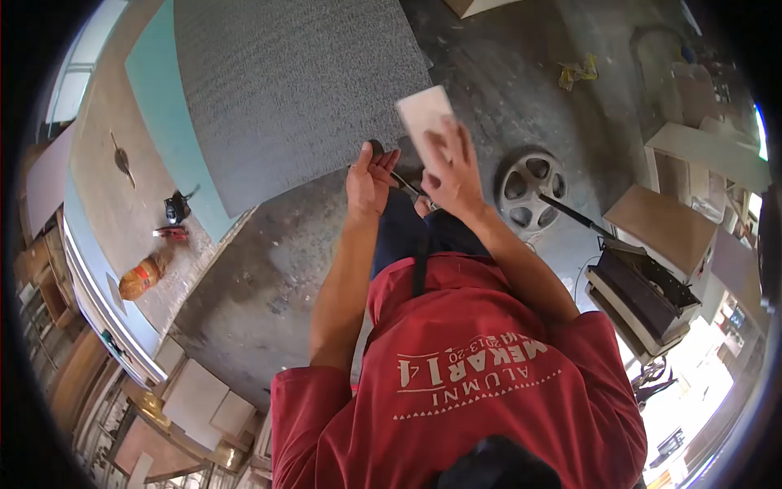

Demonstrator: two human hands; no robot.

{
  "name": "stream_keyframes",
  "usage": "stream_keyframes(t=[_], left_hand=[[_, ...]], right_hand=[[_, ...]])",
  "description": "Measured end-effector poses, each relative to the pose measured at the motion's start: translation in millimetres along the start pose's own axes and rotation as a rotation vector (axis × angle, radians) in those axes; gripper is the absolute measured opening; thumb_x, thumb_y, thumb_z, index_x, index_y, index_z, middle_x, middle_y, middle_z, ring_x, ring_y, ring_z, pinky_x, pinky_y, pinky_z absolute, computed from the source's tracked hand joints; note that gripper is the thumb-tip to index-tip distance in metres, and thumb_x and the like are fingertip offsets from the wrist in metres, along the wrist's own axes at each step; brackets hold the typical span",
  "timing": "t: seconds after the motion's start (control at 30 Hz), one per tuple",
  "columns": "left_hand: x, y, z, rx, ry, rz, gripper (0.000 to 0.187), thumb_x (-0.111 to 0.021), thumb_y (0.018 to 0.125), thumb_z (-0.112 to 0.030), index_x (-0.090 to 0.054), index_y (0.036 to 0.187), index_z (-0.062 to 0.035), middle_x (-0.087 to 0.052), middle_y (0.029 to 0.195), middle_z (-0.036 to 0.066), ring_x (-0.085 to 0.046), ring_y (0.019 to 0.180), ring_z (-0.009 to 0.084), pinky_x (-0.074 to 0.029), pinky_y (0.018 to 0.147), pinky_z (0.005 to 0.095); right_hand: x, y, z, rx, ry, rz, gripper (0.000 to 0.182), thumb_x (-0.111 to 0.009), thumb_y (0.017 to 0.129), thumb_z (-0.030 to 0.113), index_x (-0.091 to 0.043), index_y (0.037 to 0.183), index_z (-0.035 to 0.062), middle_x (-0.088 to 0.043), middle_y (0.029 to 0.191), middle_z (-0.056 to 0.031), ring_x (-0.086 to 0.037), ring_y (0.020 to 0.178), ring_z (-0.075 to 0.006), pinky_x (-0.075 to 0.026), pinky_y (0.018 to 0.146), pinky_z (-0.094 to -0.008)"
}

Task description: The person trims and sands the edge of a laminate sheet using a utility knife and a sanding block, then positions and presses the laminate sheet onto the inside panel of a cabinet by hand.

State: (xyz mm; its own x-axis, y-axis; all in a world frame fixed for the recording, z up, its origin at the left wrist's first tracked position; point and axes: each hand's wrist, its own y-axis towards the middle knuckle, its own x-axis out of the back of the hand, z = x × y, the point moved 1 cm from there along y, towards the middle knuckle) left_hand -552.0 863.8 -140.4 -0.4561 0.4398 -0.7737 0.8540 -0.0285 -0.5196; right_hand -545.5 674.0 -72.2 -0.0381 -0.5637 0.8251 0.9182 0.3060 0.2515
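Observation:
My right hand (454, 175) is closed around a white rectangular block or piece of board (423, 110), slightly blurred, its fingers lying across the lower part. To its left, my left hand (371, 187) is turned palm up at the near corner of a grey textured sheet (293, 90). Between that thumb and the fingers sits a small dark rounded object (375, 148), whose kind I cannot make out. A thin dark strip (405, 181) runs from near the left fingers toward the right wrist.
Under the grey sheet lies a turquoise sheet (163, 90) on a worktable. An orange bottle (138, 279), a red tool (170, 233) and a black tool (176, 208) rest at left. On the right stand a spoked metal wheel base (531, 187) and leaning boards (664, 224).

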Motion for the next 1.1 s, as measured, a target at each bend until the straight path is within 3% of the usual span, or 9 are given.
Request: stream_keyframes(t=[0.1, 0.13, 0.33, 0.7, 0.77, 0.83, 0.93, 1.0, 1.1], left_hand=[[-9.5, 0.2, -2.3, -0.002, 0.125, -0.085, 0.022, -0.058, 0.103, -0.025, -0.065, 0.095, -0.0052, -0.07, 0.091, 0.008, -0.067, 0.099, 0.0272, -0.051, 0.1, 0.0449], [-8.5, -1.5, -3.7, 0.0, 0.178, -0.104, 0.022, -0.059, 0.103, -0.024, -0.065, 0.095, -0.0047, -0.07, 0.09, 0.009, -0.068, 0.097, 0.0279, -0.053, 0.097, 0.0445], [-15.4, -11.1, -0.4, 0.019, 0.137, -0.125, 0.022, -0.062, 0.101, -0.024, -0.063, 0.094, -0.0034, -0.072, 0.093, 0.014, -0.07, 0.094, 0.0267, -0.055, 0.092, 0.042], [-13.4, -12.1, 4.9, -0.033, 0.144, -0.181, 0.024, -0.063, 0.101, -0.024, -0.061, 0.096, -0.0011, -0.071, 0.093, 0.013, -0.069, 0.091, 0.023, -0.056, 0.091, 0.0398], [-13.7, -9.5, 2.6, -0.044, 0.122, -0.187, 0.025, -0.063, 0.101, -0.025, -0.061, 0.096, -0.0007, -0.071, 0.093, 0.013, -0.07, 0.091, 0.0226, -0.056, 0.091, 0.0394], [-16.1, -13.3, 0.6, -0.044, 0.164, -0.186, 0.025, -0.065, 0.1, -0.024, -0.063, 0.093, -0.0003, -0.071, 0.093, 0.012, -0.07, 0.092, 0.022, -0.056, 0.089, 0.0378], [-12.5, -13.0, -0.6, -0.042, 0.241, -0.19, 0.025, -0.069, 0.097, -0.025, -0.065, 0.087, -0.0011, -0.071, 0.091, 0.01, -0.071, 0.092, 0.021, -0.056, 0.087, 0.0357], [-9.0, -11.1, 0.0, -0.021, 0.311, -0.205, 0.025, -0.071, 0.095, -0.025, -0.067, 0.086, -0.0015, -0.071, 0.09, 0.009, -0.071, 0.09, 0.02, -0.056, 0.085, 0.0346], [-18.0, -11.6, -3.3, -0.012, 0.437, -0.232, 0.025, -0.074, 0.092, -0.025, -0.07, 0.084, -0.0016, -0.072, 0.088, 0.009, -0.07, 0.085, 0.0185, -0.055, 0.078, 0.0309]], right_hand=[[7.3, 3.2, 1.0, 0.015, -0.049, 0.114, 0.078, -0.072, 0.068, 0.008, -0.049, 0.142, 0.0092, -0.03, 0.155, -0.0229, -0.035, 0.135, -0.0527, -0.041, 0.104, -0.0588], [9.0, 7.8, -2.3, -0.069, -0.042, -0.007, 0.077, -0.072, 0.068, 0.008, -0.049, 0.142, 0.0086, -0.03, 0.155, -0.024, -0.035, 0.135, -0.0528, -0.04, 0.106, -0.0584], [12.2, 8.1, 19.0, 0.064, 0.016, 0.071, 0.08, -0.072, 0.069, 0.009, -0.046, 0.144, 0.0096, -0.029, 0.155, -0.0226, -0.035, 0.136, -0.0525, -0.038, 0.11, -0.0576], [11.6, 1.3, 31.6, 0.047, -0.025, 0.2, 0.074, -0.072, 0.072, 0.011, -0.05, 0.143, 0.0111, -0.031, 0.156, -0.0176, -0.032, 0.138, -0.0525, -0.037, 0.108, -0.0611], [24.3, -20.2, 26.5, 0.084, -0.089, 0.252, 0.074, -0.072, 0.072, 0.011, -0.051, 0.142, 0.0116, -0.033, 0.156, -0.0163, -0.032, 0.137, -0.0523, -0.038, 0.108, -0.0597], [56.0, -41.3, 30.4, 0.105, -0.045, 0.26, 0.073, -0.072, 0.071, 0.004, -0.052, 0.14, 0.0069, -0.041, 0.148, -0.0184, -0.04, 0.136, -0.0456, -0.037, 0.114, -0.0523], [75.6, -61.2, 22.8, -0.107, 0.308, 0.277, 0.064, -0.069, 0.082, 0.015, -0.051, 0.142, 0.0072, -0.049, 0.143, -0.0155, -0.05, 0.13, -0.0366, -0.046, 0.105, -0.0485], [78.4, -53.3, 22.0, -1.151, 1.317, 0.329, 0.061, -0.062, 0.092, 0.032, -0.046, 0.147, 0.0116, -0.054, 0.139, -0.0114, -0.057, 0.12, -0.0278, -0.05, 0.094, -0.0452], [57.7, -16.2, 15.7, -1.22, 1.416, 0.418, 0.062, -0.055, 0.096, 0.043, -0.045, 0.148, 0.0133, -0.059, 0.129, -0.0061, -0.06, 0.109, -0.0231, -0.054, 0.084, -0.0411]])
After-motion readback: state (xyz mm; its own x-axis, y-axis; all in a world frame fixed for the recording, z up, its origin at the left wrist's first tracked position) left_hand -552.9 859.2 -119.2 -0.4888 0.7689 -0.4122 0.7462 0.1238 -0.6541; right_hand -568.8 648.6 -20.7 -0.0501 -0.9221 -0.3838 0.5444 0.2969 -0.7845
